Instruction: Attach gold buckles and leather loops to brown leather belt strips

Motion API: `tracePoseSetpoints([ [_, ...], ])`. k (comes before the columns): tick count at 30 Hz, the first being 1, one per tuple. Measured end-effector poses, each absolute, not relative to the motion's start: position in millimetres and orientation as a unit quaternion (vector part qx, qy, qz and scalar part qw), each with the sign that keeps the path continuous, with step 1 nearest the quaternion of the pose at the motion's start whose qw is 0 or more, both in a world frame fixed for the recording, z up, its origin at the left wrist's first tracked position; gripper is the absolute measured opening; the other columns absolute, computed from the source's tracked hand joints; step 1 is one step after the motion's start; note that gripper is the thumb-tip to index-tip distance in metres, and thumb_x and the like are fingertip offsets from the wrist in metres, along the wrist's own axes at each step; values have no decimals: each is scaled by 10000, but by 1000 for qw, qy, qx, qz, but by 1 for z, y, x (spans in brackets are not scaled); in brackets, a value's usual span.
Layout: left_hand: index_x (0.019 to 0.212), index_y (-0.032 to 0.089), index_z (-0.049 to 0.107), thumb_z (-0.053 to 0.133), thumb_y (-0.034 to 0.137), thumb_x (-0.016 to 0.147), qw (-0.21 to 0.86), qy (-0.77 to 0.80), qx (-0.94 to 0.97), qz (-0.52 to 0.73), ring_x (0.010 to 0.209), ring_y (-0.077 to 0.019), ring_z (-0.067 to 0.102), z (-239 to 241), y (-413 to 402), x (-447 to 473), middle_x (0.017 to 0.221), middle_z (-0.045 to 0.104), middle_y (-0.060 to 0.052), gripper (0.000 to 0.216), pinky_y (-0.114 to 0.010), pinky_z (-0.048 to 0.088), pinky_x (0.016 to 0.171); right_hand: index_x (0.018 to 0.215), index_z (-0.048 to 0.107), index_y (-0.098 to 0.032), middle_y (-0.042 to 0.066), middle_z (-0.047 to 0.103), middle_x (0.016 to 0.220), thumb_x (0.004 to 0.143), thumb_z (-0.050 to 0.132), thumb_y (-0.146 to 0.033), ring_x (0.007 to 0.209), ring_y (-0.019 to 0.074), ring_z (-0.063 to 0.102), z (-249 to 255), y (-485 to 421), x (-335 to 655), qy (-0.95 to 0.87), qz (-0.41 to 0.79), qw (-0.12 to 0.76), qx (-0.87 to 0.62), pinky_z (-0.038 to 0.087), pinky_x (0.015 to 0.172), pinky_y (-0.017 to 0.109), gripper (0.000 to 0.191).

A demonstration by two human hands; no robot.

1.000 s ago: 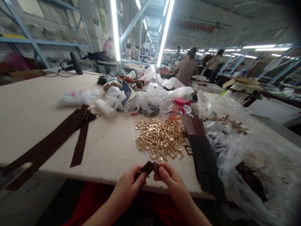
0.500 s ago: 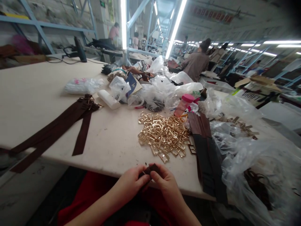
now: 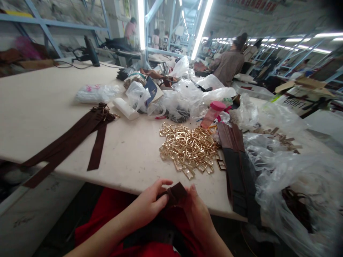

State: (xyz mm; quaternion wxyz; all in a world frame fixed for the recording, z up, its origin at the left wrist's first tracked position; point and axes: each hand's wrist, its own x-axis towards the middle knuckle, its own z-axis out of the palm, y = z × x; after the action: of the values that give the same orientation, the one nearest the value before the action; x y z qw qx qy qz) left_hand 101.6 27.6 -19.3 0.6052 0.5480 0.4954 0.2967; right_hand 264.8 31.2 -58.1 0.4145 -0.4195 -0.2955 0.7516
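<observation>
Both my hands meet at the table's near edge on the end of a dark brown belt strap [image 3: 175, 192]. My left hand [image 3: 150, 203] pinches its left side with thumb and fingers. My right hand [image 3: 197, 212] curls round its right side from below. Just beyond them lies a heap of gold metal buckles [image 3: 189, 150] on the pale table [image 3: 40, 107]. To the right of the heap is a stack of dark straps [image 3: 237, 167] running toward me.
Finished brown belts [image 3: 80, 135] lie at the left, hanging over the edge. Crumpled clear plastic bags [image 3: 284, 171] fill the right side, and more bags, a pink-capped bottle [image 3: 213, 113] and a white tube [image 3: 125, 108] sit behind the buckles. A person [image 3: 227, 64] works further back.
My hands have dropped slightly below the table edge, and the strap end has turned in my fingers. The view has shifted a little to the left and down.
</observation>
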Motion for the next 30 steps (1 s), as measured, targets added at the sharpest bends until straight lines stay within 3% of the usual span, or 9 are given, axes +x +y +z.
tracePoseSetpoints([
  [4, 1174, 216, 432, 449, 227, 829, 601, 500, 552, 290, 935, -172, 575, -17, 21, 102, 967, 656, -11, 346, -296, 413, 857, 861, 612, -184, -12, 595, 681, 787, 604, -278, 608, 97, 519, -54, 25, 260, -221, 812, 387, -376, 412, 609, 221, 120],
  [10, 1190, 221, 442, 503, 208, 775, 556, 547, 572, 252, 802, -160, 576, -9, 20, 100, 842, 623, 18, 420, -277, 424, 778, 923, 623, -148, 18, 597, 787, 737, 642, -208, 677, 95, 536, -52, 20, 257, -206, 866, 303, -341, 425, 590, 184, 197],
  [15, 1163, 207, 483, 560, 249, 743, 506, 587, 590, 227, 809, -174, 561, -9, 18, 100, 867, 605, 0, 429, -271, 410, 763, 892, 634, -113, 20, 588, 731, 746, 641, -258, 568, 66, 512, -58, 19, 264, -180, 888, 263, -331, 436, 553, 187, 205],
  [20, 1084, 208, 545, 534, 374, 780, 534, 565, 602, 180, 774, -192, 590, -10, 18, 101, 823, 655, -12, 346, -266, 419, 699, 936, 617, -129, 37, 591, 795, 759, 632, -286, 610, 72, 494, -52, 19, 265, -181, 884, 272, -333, 390, 525, 169, 238],
  [24, 891, 180, 623, 514, 400, 791, 577, 535, 591, 178, 788, -184, 595, -12, 20, 99, 852, 676, -19, 266, -244, 426, 684, 731, 571, -128, -9, 524, 635, 736, 652, -287, 554, 64, 440, -38, 22, 262, -183, 876, 291, -339, 343, 510, 167, 179],
  [30, 902, 175, 625, 548, 294, 757, 611, 532, 558, 180, 753, -162, 585, -18, 16, 95, 822, 666, 5, 202, -225, 427, 643, 676, 419, -169, -66, 446, 587, 641, 694, -312, 532, 64, 397, -32, 27, 268, -284, 815, 286, -416, 309, 520, 186, 312],
])
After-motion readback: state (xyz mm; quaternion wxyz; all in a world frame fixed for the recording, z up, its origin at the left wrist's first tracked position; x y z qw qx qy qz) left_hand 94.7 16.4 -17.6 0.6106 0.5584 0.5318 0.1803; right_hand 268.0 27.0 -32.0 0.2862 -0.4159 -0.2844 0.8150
